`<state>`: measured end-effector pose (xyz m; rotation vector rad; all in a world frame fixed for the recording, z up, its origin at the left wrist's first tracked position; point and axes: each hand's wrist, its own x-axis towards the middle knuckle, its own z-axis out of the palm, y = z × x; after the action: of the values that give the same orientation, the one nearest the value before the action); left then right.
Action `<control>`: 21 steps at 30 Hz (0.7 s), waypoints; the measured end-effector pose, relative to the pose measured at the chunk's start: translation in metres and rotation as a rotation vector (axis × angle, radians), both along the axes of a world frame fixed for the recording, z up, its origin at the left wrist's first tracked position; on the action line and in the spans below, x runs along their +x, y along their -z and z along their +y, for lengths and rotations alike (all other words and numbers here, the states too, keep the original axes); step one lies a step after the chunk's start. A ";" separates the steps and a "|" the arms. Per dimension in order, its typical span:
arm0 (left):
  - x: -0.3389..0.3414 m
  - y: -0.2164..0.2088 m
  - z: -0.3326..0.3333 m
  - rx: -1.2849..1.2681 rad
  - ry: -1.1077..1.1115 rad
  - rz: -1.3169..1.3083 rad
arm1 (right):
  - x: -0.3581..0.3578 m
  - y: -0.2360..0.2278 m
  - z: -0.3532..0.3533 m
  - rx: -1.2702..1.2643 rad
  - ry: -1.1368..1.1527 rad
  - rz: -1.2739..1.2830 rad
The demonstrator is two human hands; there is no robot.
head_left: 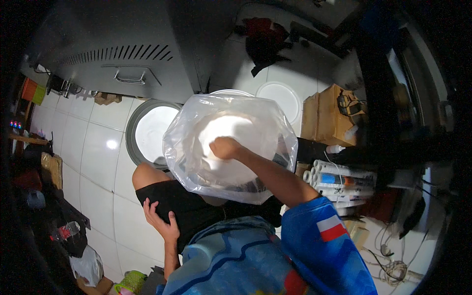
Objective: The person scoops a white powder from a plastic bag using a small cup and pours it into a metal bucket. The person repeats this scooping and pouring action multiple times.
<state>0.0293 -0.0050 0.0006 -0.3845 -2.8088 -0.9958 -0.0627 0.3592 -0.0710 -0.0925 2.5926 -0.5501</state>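
Head view, read as a clock face centred on the bag: the clear plastic bag (182,132) stands wide-mouthed in front of the person, between or just beyond the knees, with loose white matter (238,126) inside. The right hand (225,148) reaches in from 4 o'clock to the middle of the mouth, fingers curled together like a fist; I cannot tell whether they clasp anything. The left hand (162,222) rests at 7 to 8 o'clock on the black shorts (189,209), its fingers apart and holding nothing.

The film looks thin, soft and rather slippery, likely to fold or tear if pinched at one spot. The filling is probably loose and the whole heavy, so lifting would suit two hands on gathered film at 3 and 9 o'clock.

A grey tub (131,132) sits just beside it between 9 and 10; a round white lid (284,97) lies between 1 and 2.
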 end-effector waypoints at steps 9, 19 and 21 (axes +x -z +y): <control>-0.001 -0.002 0.000 -0.006 0.024 0.016 | -0.034 0.001 0.063 -0.052 0.485 0.176; -0.001 -0.005 0.001 -0.019 0.023 -0.003 | 0.014 -0.033 0.014 -0.142 0.143 -0.206; 0.000 -0.007 0.002 -0.082 0.008 0.048 | 0.008 -0.030 0.033 -0.087 0.166 -0.170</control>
<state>0.0289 -0.0032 0.0073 -0.4232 -2.8135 -0.8637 -0.0546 0.3919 -0.0413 0.1366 2.4240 -0.6984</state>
